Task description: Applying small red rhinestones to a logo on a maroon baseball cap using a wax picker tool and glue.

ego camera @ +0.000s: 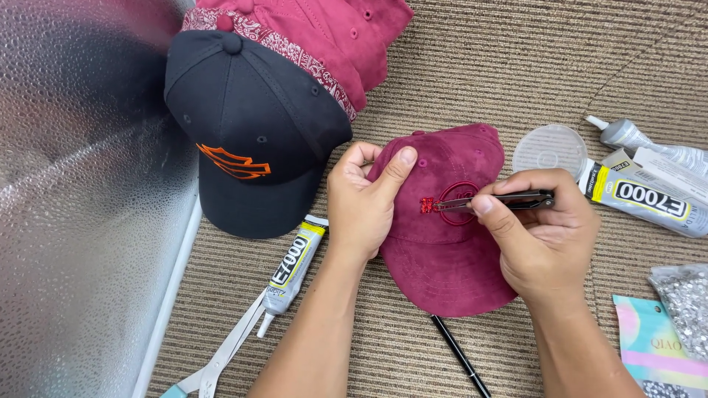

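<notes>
Maroon cap [450, 258] gripped by left hand [361, 206], tweezers [494, 200] in right hand [546, 239].

Maroon cap [450, 243] bears red stones [427, 205] — beside it a navy cap [251, 125], orange emblem [234, 162] — on tan ribbed carpet [516, 66].

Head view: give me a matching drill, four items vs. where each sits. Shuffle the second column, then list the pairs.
Items
1. tweezers
2. scissors
3. navy cap
4. black pen

Places
A. bottom left, beside a glue tube
B. pinched in the right hand, tip on the maroon cap
C. on the carpet just below the maroon cap's brim
D. upper left, overlapping a red cap

Pairs: 1-B, 2-A, 3-D, 4-C. The left hand steadies the maroon cap.
</notes>
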